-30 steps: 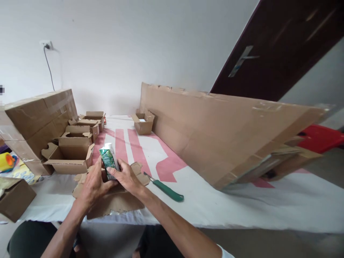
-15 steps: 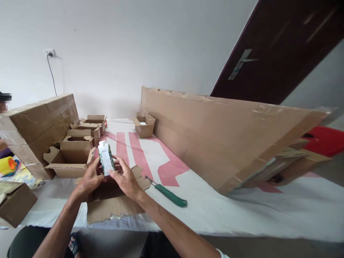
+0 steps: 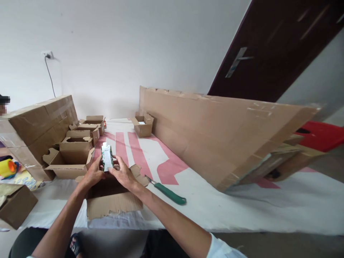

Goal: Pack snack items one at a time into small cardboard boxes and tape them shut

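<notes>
A small white and green drink carton [image 3: 108,158] with a white cap stands upright between my hands. My left hand [image 3: 94,173] grips its left side, and my right hand [image 3: 123,172] closes on its right side with the thumb near the bottom of the front. Just below them is an open cardboard box [image 3: 115,205], its torn front flap folded towards me and its inside dark. To the right of that box lies a tool with a green handle [image 3: 170,194] and a metal tip; I cannot tell its exact kind.
Several open cardboard boxes [image 3: 69,167] line a taped carton wall [image 3: 45,132] on the left. A long cardboard panel [image 3: 215,132] stands on the right. Another open box [image 3: 144,129] sits at the back. A closed-looking box [image 3: 17,205] and a yellow tape roll [image 3: 7,168] are at far left.
The carton has turned from a slight tilt to nearly upright and shifted a little to the right. Both hands still hold it, and the view has shifted slightly.
</notes>
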`<action>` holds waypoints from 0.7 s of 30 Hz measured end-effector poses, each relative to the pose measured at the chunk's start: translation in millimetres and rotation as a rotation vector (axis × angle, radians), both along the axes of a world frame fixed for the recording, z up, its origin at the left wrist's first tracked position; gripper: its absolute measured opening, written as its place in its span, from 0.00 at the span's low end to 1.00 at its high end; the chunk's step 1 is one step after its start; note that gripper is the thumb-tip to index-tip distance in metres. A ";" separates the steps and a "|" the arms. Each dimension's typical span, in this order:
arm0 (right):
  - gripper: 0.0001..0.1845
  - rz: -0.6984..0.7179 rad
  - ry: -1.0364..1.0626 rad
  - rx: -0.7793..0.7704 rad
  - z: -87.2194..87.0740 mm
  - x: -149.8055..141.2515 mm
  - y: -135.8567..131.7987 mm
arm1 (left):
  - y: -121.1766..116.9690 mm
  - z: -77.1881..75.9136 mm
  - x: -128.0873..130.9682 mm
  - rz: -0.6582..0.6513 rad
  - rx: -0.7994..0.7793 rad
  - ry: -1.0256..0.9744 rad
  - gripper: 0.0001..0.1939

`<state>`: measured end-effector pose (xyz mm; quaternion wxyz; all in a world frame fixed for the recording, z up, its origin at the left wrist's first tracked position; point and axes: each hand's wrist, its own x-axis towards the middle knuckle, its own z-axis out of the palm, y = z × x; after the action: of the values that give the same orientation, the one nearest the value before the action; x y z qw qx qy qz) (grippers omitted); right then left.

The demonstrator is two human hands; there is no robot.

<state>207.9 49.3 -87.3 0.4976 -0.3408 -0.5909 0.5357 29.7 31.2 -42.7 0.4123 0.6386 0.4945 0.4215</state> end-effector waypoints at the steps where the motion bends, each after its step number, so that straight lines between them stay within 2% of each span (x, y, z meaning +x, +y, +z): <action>1: 0.34 -0.010 -0.003 -0.006 0.0 -0.4 1.1 | 1.5 -0.8 0.6 0.007 -0.008 -0.008 0.47; 6: 0.34 -0.040 -0.014 -0.017 2.4 -2.1 5.2 | 9.5 -5.4 1.1 0.027 -0.027 -0.054 0.48; 14: 0.33 -0.026 -0.025 -0.031 1.9 -2.2 7.6 | 21.8 -24.3 -4.7 0.020 -0.063 -0.106 0.51; 21: 0.33 -0.023 -0.022 -0.042 0.8 -3.1 11.0 | 30.4 -32.4 -8.6 0.014 -0.087 -0.127 0.55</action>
<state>204.9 60.3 -86.4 0.4898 -0.3637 -0.5813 0.5384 21.0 61.6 -75.1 0.4672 0.5886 0.4898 0.4420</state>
